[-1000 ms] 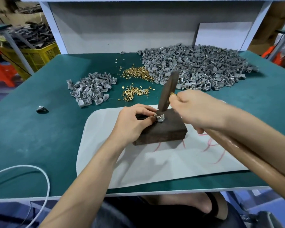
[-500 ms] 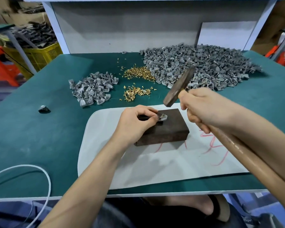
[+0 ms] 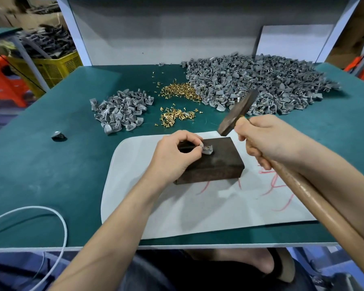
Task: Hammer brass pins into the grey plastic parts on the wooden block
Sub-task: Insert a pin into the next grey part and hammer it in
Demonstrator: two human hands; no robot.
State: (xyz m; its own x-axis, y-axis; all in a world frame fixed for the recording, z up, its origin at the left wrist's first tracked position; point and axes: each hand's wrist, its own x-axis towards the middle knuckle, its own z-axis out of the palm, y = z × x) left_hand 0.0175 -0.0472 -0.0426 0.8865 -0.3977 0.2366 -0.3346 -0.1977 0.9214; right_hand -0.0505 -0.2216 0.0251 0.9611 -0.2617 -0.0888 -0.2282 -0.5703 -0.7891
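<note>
the left hand (image 3: 172, 156) pinches a grey plastic part (image 3: 208, 150) on top of the wooden block (image 3: 219, 164), with a brass pin (image 3: 206, 147) showing in it. the right hand (image 3: 269, 141) grips the hammer (image 3: 237, 113), raised just right of the part; the head's long axis slants, lower face pointing down-left. loose pins (image 3: 179, 91) and the big grey pile (image 3: 261, 80) lie behind on the surface (image 3: 51, 175).

Hammer (image 3: 237, 113) lifted clear of grey part (image 3: 208, 149).

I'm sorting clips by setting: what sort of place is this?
Probably a small factory assembly bench: a big heap of grey plastic parts, loose brass pins, and a filled yellow crate beside the green table.
</note>
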